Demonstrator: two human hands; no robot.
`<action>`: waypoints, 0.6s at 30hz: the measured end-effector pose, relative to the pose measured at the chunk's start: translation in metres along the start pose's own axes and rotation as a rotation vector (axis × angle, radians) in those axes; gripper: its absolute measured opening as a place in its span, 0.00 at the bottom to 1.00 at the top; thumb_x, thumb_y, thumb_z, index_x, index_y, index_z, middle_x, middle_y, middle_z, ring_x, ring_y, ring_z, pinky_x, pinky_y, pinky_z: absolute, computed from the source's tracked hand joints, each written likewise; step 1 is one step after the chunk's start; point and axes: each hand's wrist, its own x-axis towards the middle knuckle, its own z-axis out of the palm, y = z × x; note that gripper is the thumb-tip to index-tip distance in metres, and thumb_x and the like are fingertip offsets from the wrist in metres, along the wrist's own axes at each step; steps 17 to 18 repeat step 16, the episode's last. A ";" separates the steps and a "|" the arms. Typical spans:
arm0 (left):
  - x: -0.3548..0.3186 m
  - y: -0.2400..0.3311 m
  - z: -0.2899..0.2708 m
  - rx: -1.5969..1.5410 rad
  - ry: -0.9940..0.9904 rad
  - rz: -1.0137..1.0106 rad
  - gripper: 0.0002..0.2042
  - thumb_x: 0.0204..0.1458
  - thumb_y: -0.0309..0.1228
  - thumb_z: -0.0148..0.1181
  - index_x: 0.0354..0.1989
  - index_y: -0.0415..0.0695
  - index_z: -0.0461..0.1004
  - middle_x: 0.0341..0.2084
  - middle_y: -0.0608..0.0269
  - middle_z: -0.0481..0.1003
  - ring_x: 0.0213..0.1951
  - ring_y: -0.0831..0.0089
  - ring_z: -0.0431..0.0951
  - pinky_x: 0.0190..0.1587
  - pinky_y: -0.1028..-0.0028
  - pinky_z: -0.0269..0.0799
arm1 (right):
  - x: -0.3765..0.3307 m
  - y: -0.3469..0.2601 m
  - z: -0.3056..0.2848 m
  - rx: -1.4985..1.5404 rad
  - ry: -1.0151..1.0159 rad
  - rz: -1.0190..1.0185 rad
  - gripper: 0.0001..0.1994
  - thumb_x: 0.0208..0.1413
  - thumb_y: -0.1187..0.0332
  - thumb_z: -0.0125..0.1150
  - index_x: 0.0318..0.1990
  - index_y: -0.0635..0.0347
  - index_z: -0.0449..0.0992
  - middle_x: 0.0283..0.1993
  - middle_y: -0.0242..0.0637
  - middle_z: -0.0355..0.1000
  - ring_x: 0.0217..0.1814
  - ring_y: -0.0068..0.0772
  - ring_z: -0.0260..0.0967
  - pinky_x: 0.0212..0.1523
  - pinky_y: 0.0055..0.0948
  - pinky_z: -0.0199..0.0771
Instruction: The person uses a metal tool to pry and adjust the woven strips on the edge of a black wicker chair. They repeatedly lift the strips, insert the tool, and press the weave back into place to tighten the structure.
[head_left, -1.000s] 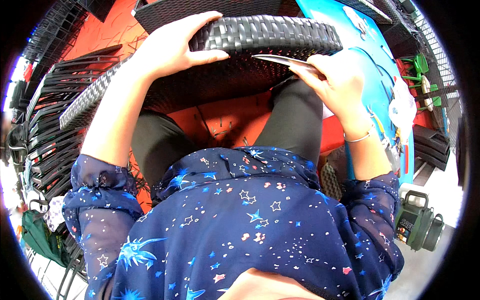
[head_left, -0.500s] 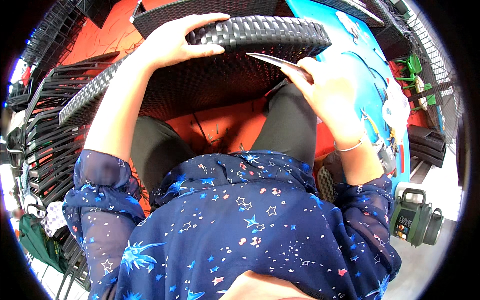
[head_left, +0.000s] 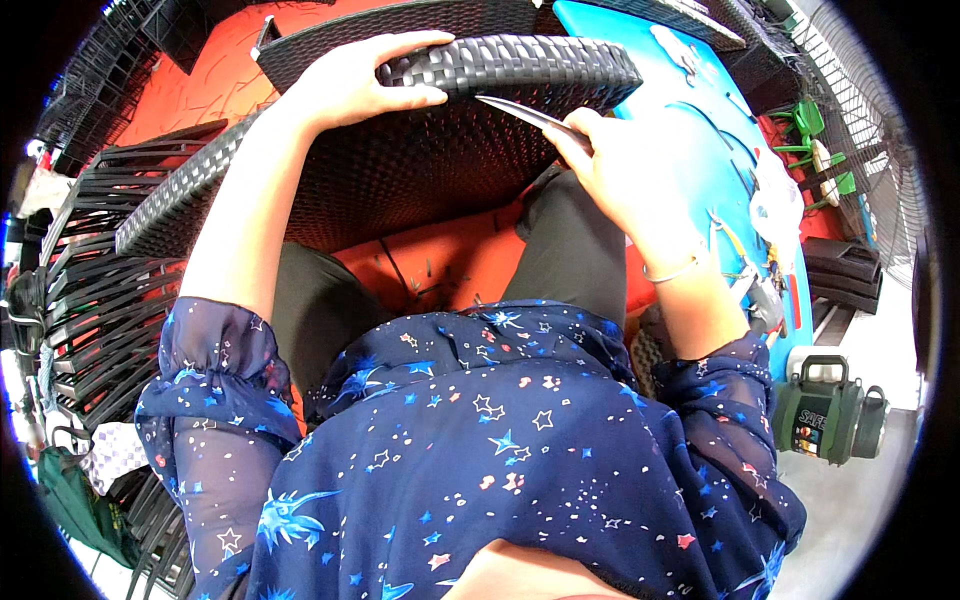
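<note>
A black woven rattan-look panel [head_left: 520,64] with a thick braided edge stands tilted across my lap. Over that edge my left hand [head_left: 345,85] is clamped, fingers on the top and thumb on the near side. My right hand [head_left: 625,175] is closed round a slim, pointed metal blade [head_left: 518,109]; its handle is hidden in my fist. The blade's tip points left, close under the braided edge and near my left thumb. From this view I cannot tell whether the tip touches the weave.
To the right lies a blue tabletop [head_left: 690,150] with pliers [head_left: 735,240] and a white plastic bag [head_left: 775,200]. Black slatted frames [head_left: 110,240] are stacked at left. A dark green jug [head_left: 825,410] stands at lower right. Black strip scraps lie on the red surface [head_left: 430,265].
My right hand has moved left with the blade, bringing its tip closer to my left thumb and the braided edge. My left hand keeps its grip; the view has shifted slightly.
</note>
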 end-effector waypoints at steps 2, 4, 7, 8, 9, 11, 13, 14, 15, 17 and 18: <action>0.000 -0.001 0.000 -0.004 0.011 0.006 0.35 0.50 0.48 0.73 0.69 0.63 0.69 0.59 0.57 0.76 0.60 0.61 0.75 0.66 0.62 0.67 | -0.001 0.001 0.000 0.000 -0.005 0.027 0.13 0.62 0.57 0.65 0.37 0.58 0.81 0.26 0.44 0.77 0.27 0.44 0.77 0.30 0.37 0.74; -0.001 -0.001 0.002 -0.011 0.015 0.002 0.35 0.50 0.48 0.73 0.69 0.63 0.69 0.59 0.58 0.77 0.60 0.61 0.76 0.65 0.62 0.68 | -0.002 0.002 0.003 -0.003 0.014 0.030 0.13 0.62 0.56 0.65 0.35 0.57 0.80 0.25 0.44 0.77 0.28 0.45 0.78 0.31 0.39 0.75; -0.001 -0.001 0.001 0.001 0.022 0.007 0.35 0.50 0.47 0.73 0.69 0.64 0.69 0.59 0.58 0.77 0.60 0.62 0.76 0.65 0.63 0.68 | -0.001 0.003 0.010 0.018 0.060 0.017 0.14 0.59 0.53 0.65 0.31 0.54 0.79 0.24 0.43 0.77 0.29 0.46 0.79 0.31 0.41 0.77; 0.002 0.000 0.000 -0.011 0.011 -0.001 0.35 0.50 0.47 0.73 0.69 0.64 0.69 0.59 0.58 0.77 0.60 0.62 0.76 0.65 0.63 0.68 | 0.002 0.005 0.012 0.047 0.066 0.018 0.15 0.59 0.52 0.66 0.31 0.54 0.79 0.24 0.43 0.77 0.29 0.46 0.79 0.31 0.41 0.77; 0.002 0.001 -0.001 -0.021 0.004 -0.007 0.35 0.49 0.46 0.73 0.69 0.63 0.69 0.59 0.58 0.77 0.60 0.62 0.75 0.66 0.63 0.68 | 0.003 0.006 0.015 0.075 0.077 0.018 0.15 0.58 0.52 0.66 0.31 0.53 0.80 0.24 0.42 0.77 0.29 0.45 0.79 0.30 0.41 0.77; 0.000 0.003 0.000 -0.021 0.002 -0.004 0.35 0.49 0.46 0.74 0.69 0.63 0.69 0.59 0.59 0.77 0.61 0.63 0.75 0.66 0.63 0.67 | 0.003 0.011 0.018 0.113 0.097 0.019 0.15 0.57 0.50 0.67 0.31 0.52 0.81 0.24 0.41 0.77 0.28 0.45 0.79 0.30 0.39 0.77; -0.003 0.005 0.001 -0.006 0.012 0.018 0.35 0.49 0.46 0.74 0.69 0.63 0.69 0.59 0.59 0.76 0.61 0.63 0.75 0.66 0.63 0.67 | 0.003 0.017 0.020 0.121 0.105 0.003 0.16 0.56 0.49 0.68 0.31 0.52 0.82 0.24 0.40 0.77 0.27 0.44 0.78 0.30 0.37 0.77; -0.004 0.005 0.001 -0.010 0.012 0.011 0.35 0.49 0.46 0.74 0.69 0.63 0.69 0.59 0.59 0.76 0.61 0.63 0.75 0.66 0.63 0.67 | 0.003 0.019 0.021 0.110 0.103 -0.010 0.16 0.56 0.49 0.68 0.31 0.52 0.82 0.23 0.39 0.77 0.27 0.43 0.78 0.30 0.36 0.77; -0.005 0.006 0.000 -0.014 0.013 0.011 0.36 0.49 0.46 0.74 0.69 0.64 0.69 0.60 0.59 0.76 0.61 0.63 0.75 0.66 0.64 0.67 | 0.004 0.022 0.022 0.097 0.093 -0.014 0.16 0.55 0.49 0.68 0.31 0.52 0.82 0.23 0.39 0.77 0.27 0.43 0.78 0.30 0.35 0.77; -0.006 0.006 0.000 -0.017 0.014 0.013 0.36 0.49 0.46 0.74 0.69 0.64 0.69 0.60 0.59 0.76 0.61 0.63 0.75 0.67 0.64 0.66 | 0.002 0.023 0.024 0.104 0.098 -0.016 0.16 0.55 0.49 0.68 0.31 0.52 0.82 0.23 0.39 0.77 0.27 0.43 0.78 0.30 0.35 0.77; -0.006 0.006 0.000 -0.017 0.014 0.013 0.36 0.49 0.46 0.74 0.69 0.64 0.69 0.60 0.59 0.76 0.61 0.63 0.75 0.67 0.64 0.66 | 0.002 0.023 0.024 0.104 0.098 -0.016 0.16 0.55 0.49 0.68 0.31 0.52 0.82 0.23 0.39 0.77 0.27 0.43 0.78 0.30 0.35 0.77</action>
